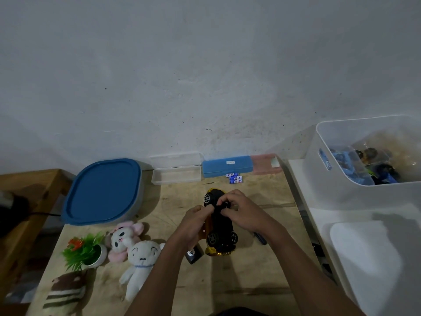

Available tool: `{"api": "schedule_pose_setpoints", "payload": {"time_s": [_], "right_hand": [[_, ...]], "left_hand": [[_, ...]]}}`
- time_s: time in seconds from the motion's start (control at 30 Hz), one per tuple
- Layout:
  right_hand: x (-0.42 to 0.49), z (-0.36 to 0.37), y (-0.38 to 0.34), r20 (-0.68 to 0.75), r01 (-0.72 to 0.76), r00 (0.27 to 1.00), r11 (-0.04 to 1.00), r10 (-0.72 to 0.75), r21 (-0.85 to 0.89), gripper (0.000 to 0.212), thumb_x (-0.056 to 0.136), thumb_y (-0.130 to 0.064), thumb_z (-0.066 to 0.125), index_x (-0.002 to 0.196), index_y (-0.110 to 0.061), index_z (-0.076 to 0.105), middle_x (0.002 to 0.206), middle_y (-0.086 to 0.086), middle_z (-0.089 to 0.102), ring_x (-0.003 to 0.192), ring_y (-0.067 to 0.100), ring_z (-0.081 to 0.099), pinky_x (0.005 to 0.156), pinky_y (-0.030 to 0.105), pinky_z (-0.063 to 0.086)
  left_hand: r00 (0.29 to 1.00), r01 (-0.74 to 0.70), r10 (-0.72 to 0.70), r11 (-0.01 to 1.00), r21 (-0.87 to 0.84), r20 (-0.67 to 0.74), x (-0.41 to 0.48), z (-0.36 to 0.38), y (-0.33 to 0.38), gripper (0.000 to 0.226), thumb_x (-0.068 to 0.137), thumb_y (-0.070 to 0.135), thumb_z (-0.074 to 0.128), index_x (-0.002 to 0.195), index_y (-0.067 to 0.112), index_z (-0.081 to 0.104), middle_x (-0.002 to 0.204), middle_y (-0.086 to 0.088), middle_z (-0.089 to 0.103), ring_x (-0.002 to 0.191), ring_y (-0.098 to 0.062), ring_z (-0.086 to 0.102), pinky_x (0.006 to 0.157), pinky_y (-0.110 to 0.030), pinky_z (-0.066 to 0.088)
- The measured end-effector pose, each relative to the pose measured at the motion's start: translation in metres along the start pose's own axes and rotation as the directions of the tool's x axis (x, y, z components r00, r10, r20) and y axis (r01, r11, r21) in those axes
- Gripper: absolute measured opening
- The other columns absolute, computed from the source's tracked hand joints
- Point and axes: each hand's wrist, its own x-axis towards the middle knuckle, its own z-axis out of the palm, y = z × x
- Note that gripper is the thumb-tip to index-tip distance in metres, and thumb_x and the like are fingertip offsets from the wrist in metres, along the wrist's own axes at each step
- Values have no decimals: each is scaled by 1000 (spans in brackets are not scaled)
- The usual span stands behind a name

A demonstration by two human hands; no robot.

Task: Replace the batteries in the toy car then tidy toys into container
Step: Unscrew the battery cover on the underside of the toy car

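On the wooden table (262,188), near its middle, the toy car (219,224) lies wheels-up — black underside to the camera, gold body showing at the near end. Both forearms reach in from the lower edge and meet over it. The left hand (196,222) wraps the car's left flank, knuckles bent, fingers curled tight on the body. The right hand (241,210) comes across from the other side, wrist cocked inward, its fingertips (224,202) pinched together on the chassis near the far axle; what sits between them is too small to make out.

Just beyond the car, loose batteries (234,178) lie by a blue case (227,166), with a clear open case (176,176) to its left. A small dark object (193,255) rests beside the left wrist, and a dark tool (259,238) lies under the right forearm. Two plush toys (134,249), a small potted plant (87,249) and a striped plush (66,293) sit at the near left — behind them, a blue-lidded container (102,192). A white bin (369,160) holding toys stands at the right.
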Motion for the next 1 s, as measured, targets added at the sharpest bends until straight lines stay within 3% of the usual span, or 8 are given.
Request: {"api": "schedule_pose_setpoints", "payload": {"time_s": [0.1, 0.2, 0.27, 0.43, 0.6, 0.73, 0.83, 1.0], "right_hand": [[-1, -1, 0, -48, 14, 999, 997, -11, 73, 18, 93, -17, 60, 98, -34, 64, 117, -6, 50, 108, 10, 52, 81, 12, 39], [-5, -3, 12, -307, -5, 950, 982, 65, 191, 18, 95, -15, 54, 105, -25, 66, 114, -10, 58, 102, 0, 55, 75, 12, 40], [-4, -3, 38, -423, -131, 895, 990, 144, 58, 16, 95, -23, 54, 106, -27, 64, 110, -8, 62, 97, 4, 59, 76, 20, 46], [-12, 12, 94, -271, -491, 868, 801, 416, -344, 40, 84, -38, 57, 121, -23, 53, 118, 3, 55, 106, 25, 58, 85, 38, 50], [-9, 24, 105, -362, -528, 835, 790, 415, -313, 22, 93, -25, 55, 111, -13, 61, 112, 8, 64, 102, 26, 63, 81, 33, 50], [-13, 8, 78, -376, -305, 862, 940, 340, 152, 19, 98, -28, 53, 107, -14, 64, 100, 7, 70, 80, 18, 67, 75, 37, 56], [-19, -13, 38, -313, -127, 914, 915, 258, 382, 15, 98, -27, 54, 107, -18, 62, 82, 2, 63, 52, 9, 55, 49, 24, 47], [-24, -37, -5, -177, -19, 982, 956, 74, 293, 17, 97, -30, 56, 99, -28, 73, 61, -12, 52, 59, 4, 44, 55, 19, 33]], "left_hand": [[1000, -13, 13, 1000, -7, -24, -2, 0, 4, 27, 91, 23, 61, 110, 3, 59, 90, -9, 68, 86, -23, 66, 71, -35, 52], [999, -17, 16, 999, -35, -46, -3, -1, 6, 41, 84, 28, 64, 114, 0, 58, 105, -22, 68, 100, -36, 66, 85, -46, 55], [999, -24, 21, 997, -73, -44, -5, -3, 5, 46, 89, 23, 62, 125, -5, 53, 120, -30, 64, 111, -42, 64, 97, -55, 52], [999, -52, 51, 985, -163, -8, -8, -1, 3, 40, 96, 17, 52, 131, -3, 52, 116, -24, 66, 102, -33, 66, 89, -46, 55], [995, -96, 96, 970, -224, -9, -9, 0, 6, 39, 98, 16, 48, 133, -3, 50, 117, -22, 65, 103, -33, 65, 93, -49, 53], [992, -126, 124, 962, -243, -25, -8, -3, 10, 30, 99, 15, 46, 124, 4, 57, 107, -16, 70, 92, -26, 70, 76, -39, 59], [987, -163, 158, 955, -247, -40, -8, -6, 13, 33, 98, 15, 48, 126, 3, 59, 109, -17, 70, 94, -28, 69, 76, -38, 59], [977, -215, 209, 942, -256, -51, -9, -8, 19, 30, 97, 14, 48, 122, 6, 63, 108, -16, 71, 94, -27, 69, 74, -38, 59]]}}
